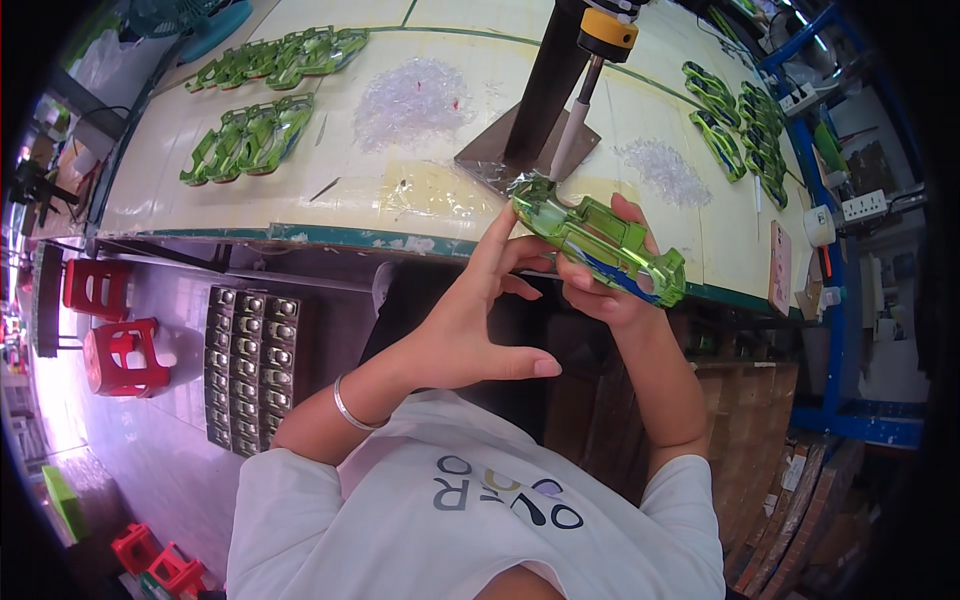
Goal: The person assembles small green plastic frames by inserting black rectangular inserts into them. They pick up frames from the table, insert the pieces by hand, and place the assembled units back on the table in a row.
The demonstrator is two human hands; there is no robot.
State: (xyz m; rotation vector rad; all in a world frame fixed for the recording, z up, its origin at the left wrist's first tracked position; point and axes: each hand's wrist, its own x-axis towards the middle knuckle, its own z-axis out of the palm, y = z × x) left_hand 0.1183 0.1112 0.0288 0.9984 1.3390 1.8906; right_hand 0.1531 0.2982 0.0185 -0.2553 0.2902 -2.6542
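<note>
A glossy green, translucent toy car body shell [600, 238] with blue markings is held tilted over the table's front edge. My right hand [615, 290] grips it from below and behind, thumb and fingers closed around its right half. My left hand [480, 315] has its thumb stretched well away from its fingers and holds nothing. Its index fingertip reaches the shell's left end; whether it touches, I cannot tell. Just above that end is the pale tip of a rod-shaped tool [572, 135] with a yellow and black head, hanging beside a dark metal post.
Similar green shells [248, 140] stand in rows at the left, and more green shells [755, 125] at the right. Clear plastic scraps lie in a large pile [415, 100] and a smaller pile [665, 170]. The post's square base plate [480, 165] sits on the table. Red stools [128, 357] stand at left.
</note>
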